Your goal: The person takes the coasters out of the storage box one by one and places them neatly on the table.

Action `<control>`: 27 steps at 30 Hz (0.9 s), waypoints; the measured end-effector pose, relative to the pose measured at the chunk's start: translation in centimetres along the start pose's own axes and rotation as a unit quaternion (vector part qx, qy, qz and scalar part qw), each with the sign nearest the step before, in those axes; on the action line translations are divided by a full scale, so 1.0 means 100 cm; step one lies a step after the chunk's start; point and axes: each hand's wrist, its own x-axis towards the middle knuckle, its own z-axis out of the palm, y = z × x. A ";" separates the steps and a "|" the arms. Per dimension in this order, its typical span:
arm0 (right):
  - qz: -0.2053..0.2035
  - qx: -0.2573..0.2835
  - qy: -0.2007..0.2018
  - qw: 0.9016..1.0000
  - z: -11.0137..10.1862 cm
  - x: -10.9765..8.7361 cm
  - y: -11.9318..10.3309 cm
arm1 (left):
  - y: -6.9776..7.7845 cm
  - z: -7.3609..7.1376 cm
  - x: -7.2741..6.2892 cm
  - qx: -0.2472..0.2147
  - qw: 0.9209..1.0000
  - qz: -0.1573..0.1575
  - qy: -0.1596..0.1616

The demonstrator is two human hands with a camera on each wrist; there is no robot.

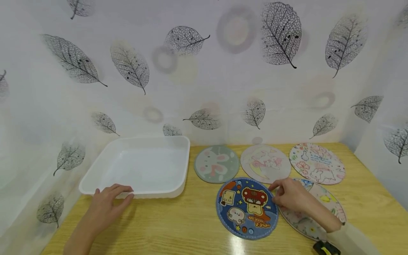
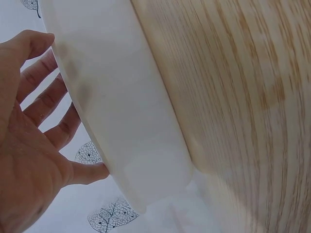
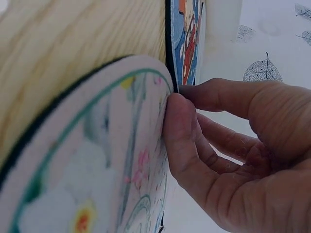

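In the head view, a white plastic tray [image 1: 140, 166] stands at the left. My left hand [image 1: 108, 205] grips its near rim; the left wrist view shows the middle fingers passing behind the tray wall [image 2: 131, 102], their shadows visible through it. At the centre right lies a round blue mouse pad [image 1: 247, 209] with cartoon figures. My right hand [image 1: 291, 196] pinches its right edge, and in the right wrist view the thumb and index fingertips meet there. Partly hidden under my right wrist is a round floral mouse pad [image 3: 116, 160] with a black underside.
Behind the blue pad lie a green rabbit pad [image 1: 216, 164], a pale pink pad [image 1: 266, 163] and a white patterned pad [image 1: 317, 164], all round. A small black and yellow object [image 1: 326, 248] sits by the right sleeve. A leaf-print curtain [image 1: 223, 88] closes off the back of the wooden table [image 1: 159, 226].
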 end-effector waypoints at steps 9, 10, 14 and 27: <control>-0.007 -0.007 -0.001 1.000 -0.004 -0.005 0.006 | 0.005 0.001 -0.001 -0.008 1.000 0.002 0.007; -0.010 -0.007 -0.001 1.000 -0.004 -0.005 0.007 | 0.005 0.000 -0.001 -0.006 1.000 0.004 0.010; -0.014 -0.008 -0.004 1.000 -0.003 -0.004 0.007 | 0.006 0.000 0.000 -0.007 1.000 0.006 0.014; -0.052 0.001 -0.012 0.999 0.001 -0.005 0.004 | 0.004 -0.001 -0.005 -0.006 1.000 0.000 0.020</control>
